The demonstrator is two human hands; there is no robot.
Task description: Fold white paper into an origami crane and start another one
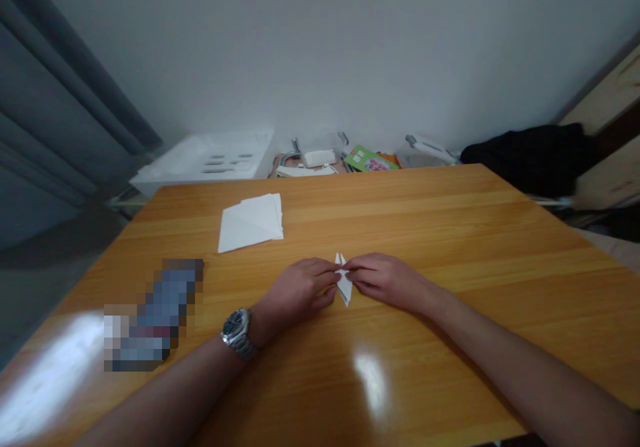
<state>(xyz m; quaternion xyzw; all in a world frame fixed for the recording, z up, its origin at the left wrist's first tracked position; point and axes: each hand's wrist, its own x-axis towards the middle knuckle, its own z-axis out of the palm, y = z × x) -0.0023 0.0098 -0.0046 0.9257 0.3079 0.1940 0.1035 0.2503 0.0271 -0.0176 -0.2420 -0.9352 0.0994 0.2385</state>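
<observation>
A small piece of folded white paper (344, 288) lies on the wooden table between my two hands, narrow and pointed at the near end, with two slim tips at the far end. From the left, my left hand (305, 285) pinches its edge with fingers and thumb. My right hand (383, 279) grips the opposite edge the same way. The fingertips of both hands nearly meet over the middle of the paper and cover part of it. A metal watch (237, 332) is on my left wrist.
White paper sheets (251, 223) lie stacked at the table's back left. A pixelated, phone-like dark object (163, 313) is at the left. Beyond the wooden table (450, 227) are a white tray (200, 157), a green packet (370, 159) and black cloth (525, 157).
</observation>
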